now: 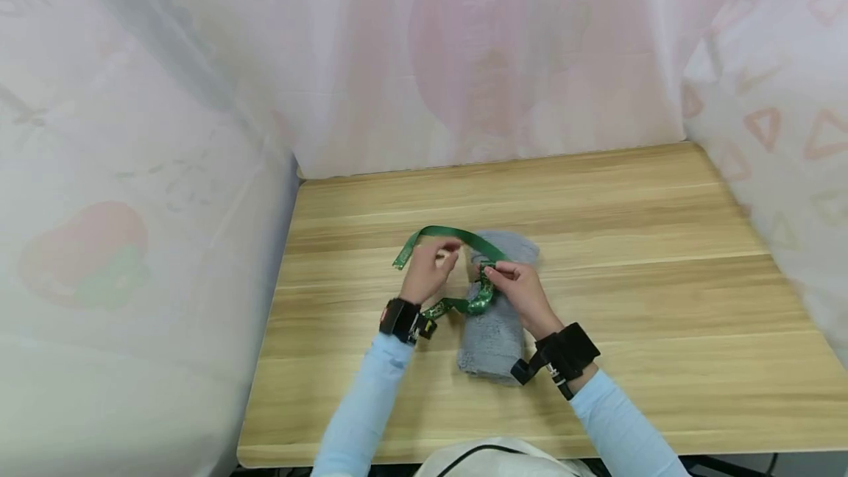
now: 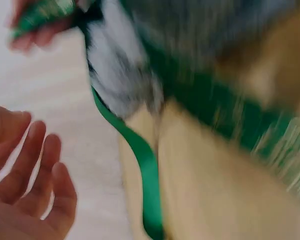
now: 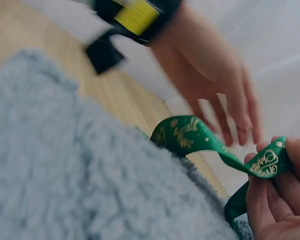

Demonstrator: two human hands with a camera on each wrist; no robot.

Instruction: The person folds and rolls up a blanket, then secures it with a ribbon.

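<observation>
Head view: rolled grey fleece towel (image 1: pixel 493 315) lies mid-table on the wooden table (image 1: pixel 662 278); looks soft, light, squashy, best held round its middle. Green printed ribbon (image 1: pixel 457 235) arcs over it and wraps its middle; thin, limp, probably slippery, so pinch near the crossing. Right hand (image 1: pixel 520 287) pinches the ribbon on top of the roll. Left hand (image 1: pixel 427 271) is loosely open, fingers relaxed beside the ribbon, gripping nothing.
</observation>
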